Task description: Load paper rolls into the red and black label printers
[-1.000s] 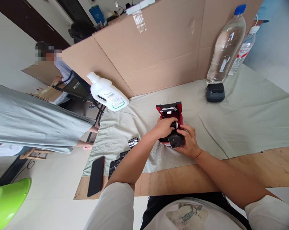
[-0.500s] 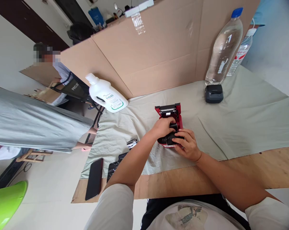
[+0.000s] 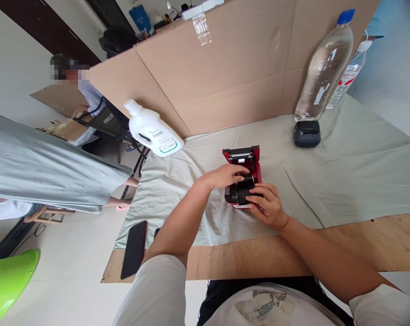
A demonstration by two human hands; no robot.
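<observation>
- A wooden surface lies under me, most of it covered by a pale green cloth, with a tall cardboard screen standing along its far side.
- My left hand lies flat over the top of a small red printer, fingers stretched across its open middle and resting on it rather than gripping.
- My right hand is at the printer's near right corner, its fingers curled narrowly round a black roll-shaped part that sits in the printer's front end.
- The printer stands on the cloth directly beneath both sets of fingers, its red lid tipped up just beyond my left fingertips.
- Well beyond my right fingers, by the screen, a small dark printer-like box sits at the foot of a large clear water bottle; a smaller bottle stands right behind that.
- Far off past my left fingers, a white jug with a label leans at the cloth's corner.
- Back towards my left elbow, a black phone lies at the edge of the surface.
- Off to the left another person in a grey shirt stands beside the surface, and a further person is behind them.
- A bright green curved object shows in the lower left corner.
</observation>
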